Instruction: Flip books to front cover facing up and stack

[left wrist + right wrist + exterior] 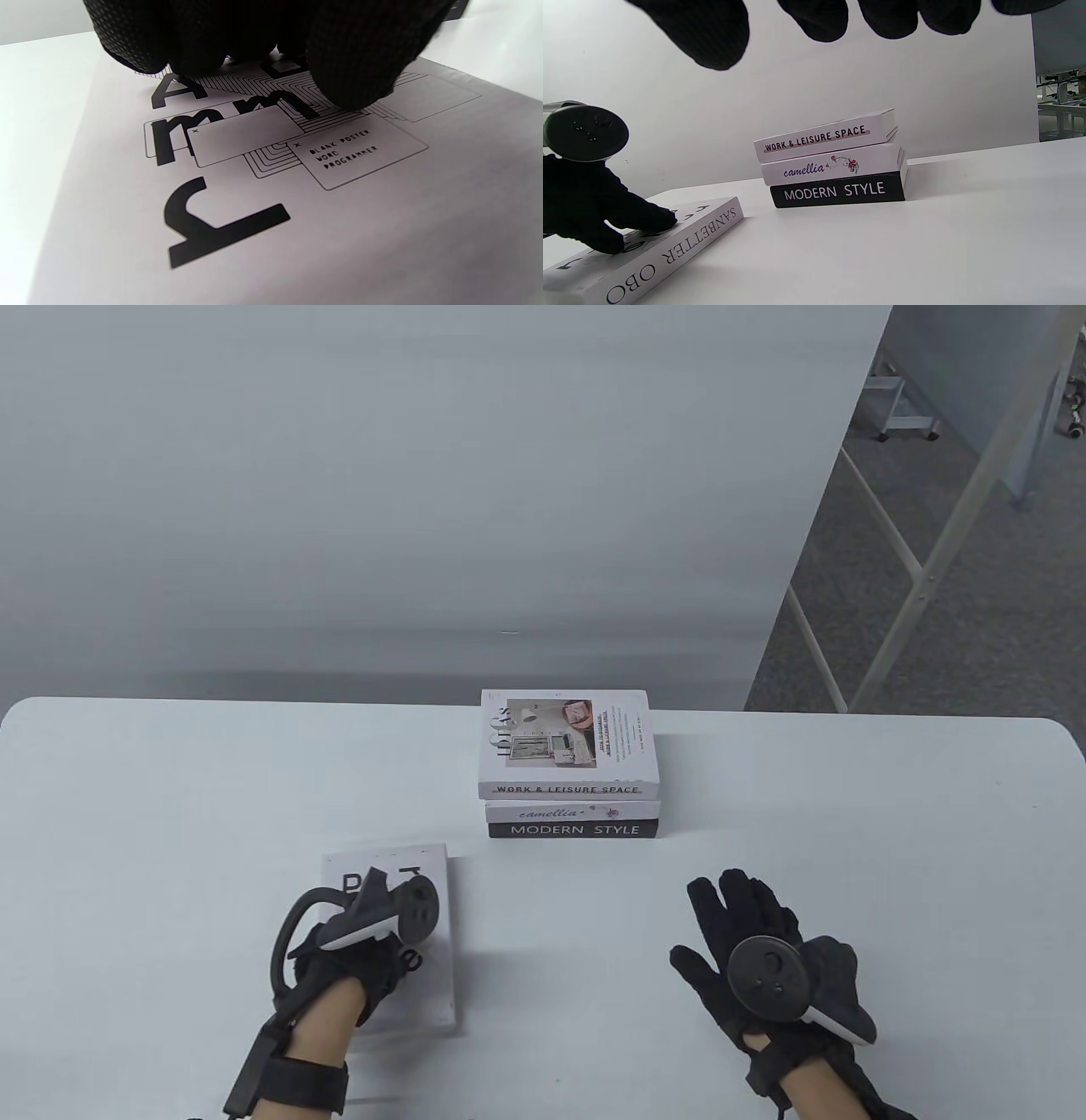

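Both our gloved hands sit nearest, one on a book, a stack beyond.

Our left hand (pixel 352 954) presses fingertips (pixel 352 63) down on the printed cover of the white book (pixel 424 984), which lies flat on the table (pixel 848 831) at front left; it grasps nothing. Our right hand (pixel 751 959) hovers palm down at front right with fingers (pixel 712 34) spread loose, well apart from any book. Farther back, mid-table, we see a stack of three: "MODERN STYLE" (pixel 840 191) at the bottom, "camellia" (pixel 835 165) above it, "WORK & LEISURE SPACE" (pixel 564 742) on top.
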The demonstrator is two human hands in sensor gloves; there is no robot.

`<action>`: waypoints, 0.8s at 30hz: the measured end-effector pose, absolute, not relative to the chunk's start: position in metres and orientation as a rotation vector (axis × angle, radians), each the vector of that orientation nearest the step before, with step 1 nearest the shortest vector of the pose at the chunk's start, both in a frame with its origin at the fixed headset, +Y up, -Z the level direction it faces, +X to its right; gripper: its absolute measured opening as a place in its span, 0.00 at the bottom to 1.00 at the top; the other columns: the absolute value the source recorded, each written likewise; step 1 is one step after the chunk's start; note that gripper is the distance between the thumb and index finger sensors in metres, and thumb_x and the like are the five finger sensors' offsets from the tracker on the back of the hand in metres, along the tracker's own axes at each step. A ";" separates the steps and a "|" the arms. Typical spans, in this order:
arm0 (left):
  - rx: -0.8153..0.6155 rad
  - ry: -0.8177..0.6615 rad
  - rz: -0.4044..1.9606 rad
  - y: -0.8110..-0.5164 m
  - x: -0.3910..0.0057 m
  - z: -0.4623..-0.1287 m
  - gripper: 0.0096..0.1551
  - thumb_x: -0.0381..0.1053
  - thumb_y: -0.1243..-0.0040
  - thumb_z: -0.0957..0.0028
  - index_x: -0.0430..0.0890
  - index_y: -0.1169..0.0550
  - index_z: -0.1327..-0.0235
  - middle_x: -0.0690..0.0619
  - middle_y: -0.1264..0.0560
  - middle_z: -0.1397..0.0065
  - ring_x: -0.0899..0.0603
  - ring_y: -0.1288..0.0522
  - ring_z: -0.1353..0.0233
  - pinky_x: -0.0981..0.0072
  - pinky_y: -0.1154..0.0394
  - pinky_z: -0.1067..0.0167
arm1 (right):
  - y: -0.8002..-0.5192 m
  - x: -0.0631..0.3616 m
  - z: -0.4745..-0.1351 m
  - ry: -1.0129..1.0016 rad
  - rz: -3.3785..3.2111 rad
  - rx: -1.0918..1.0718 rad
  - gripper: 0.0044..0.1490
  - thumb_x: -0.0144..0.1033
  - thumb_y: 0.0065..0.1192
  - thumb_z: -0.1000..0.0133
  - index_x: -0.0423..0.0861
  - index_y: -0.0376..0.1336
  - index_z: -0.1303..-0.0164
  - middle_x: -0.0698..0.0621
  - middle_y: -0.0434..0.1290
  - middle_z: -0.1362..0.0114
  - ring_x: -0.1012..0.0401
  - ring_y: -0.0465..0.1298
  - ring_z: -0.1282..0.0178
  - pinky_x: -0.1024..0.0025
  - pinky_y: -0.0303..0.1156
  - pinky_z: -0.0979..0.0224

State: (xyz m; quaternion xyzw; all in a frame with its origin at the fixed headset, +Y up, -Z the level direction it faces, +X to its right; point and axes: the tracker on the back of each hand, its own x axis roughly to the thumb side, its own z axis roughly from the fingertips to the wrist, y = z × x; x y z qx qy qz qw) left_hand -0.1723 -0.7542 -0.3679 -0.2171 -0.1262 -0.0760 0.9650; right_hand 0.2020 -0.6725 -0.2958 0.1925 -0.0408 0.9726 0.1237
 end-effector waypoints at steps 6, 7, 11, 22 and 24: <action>-0.435 -0.368 -0.191 -0.752 -0.123 -0.359 0.41 0.60 0.34 0.56 0.49 0.34 0.29 0.42 0.36 0.26 0.32 0.28 0.32 0.45 0.26 0.36 | -0.678 0.200 -0.297 -0.090 2.845 0.565 0.47 0.54 0.55 0.38 0.38 0.49 0.18 0.21 0.49 0.20 0.23 0.54 0.26 0.22 0.55 0.36; -0.426 -0.384 -0.194 -0.752 -0.115 -0.357 0.41 0.60 0.34 0.56 0.49 0.34 0.29 0.42 0.36 0.26 0.32 0.27 0.32 0.45 0.26 0.36 | -0.679 0.199 -0.298 -0.079 2.847 0.567 0.47 0.54 0.55 0.38 0.38 0.49 0.18 0.21 0.49 0.20 0.23 0.54 0.26 0.22 0.55 0.36; -0.398 -0.429 -0.197 -0.752 -0.093 -0.351 0.41 0.60 0.34 0.55 0.50 0.33 0.30 0.43 0.35 0.27 0.34 0.26 0.33 0.48 0.24 0.38 | -0.688 0.194 -0.300 -0.030 2.855 0.581 0.47 0.55 0.55 0.38 0.38 0.49 0.18 0.21 0.49 0.20 0.23 0.54 0.27 0.23 0.55 0.36; -0.378 -0.550 -0.106 -0.749 -0.044 -0.333 0.40 0.60 0.34 0.55 0.50 0.32 0.30 0.45 0.33 0.28 0.38 0.24 0.36 0.54 0.21 0.42 | -0.723 0.185 -0.307 0.151 2.884 0.594 0.47 0.54 0.55 0.38 0.37 0.49 0.19 0.21 0.52 0.21 0.26 0.62 0.29 0.27 0.60 0.36; -0.375 -0.565 -0.069 -0.749 -0.042 -0.330 0.40 0.60 0.34 0.55 0.50 0.32 0.30 0.45 0.33 0.28 0.38 0.25 0.36 0.54 0.22 0.42 | -0.731 0.183 -0.309 0.188 2.884 0.604 0.47 0.54 0.55 0.39 0.37 0.49 0.19 0.22 0.53 0.21 0.27 0.63 0.29 0.29 0.62 0.36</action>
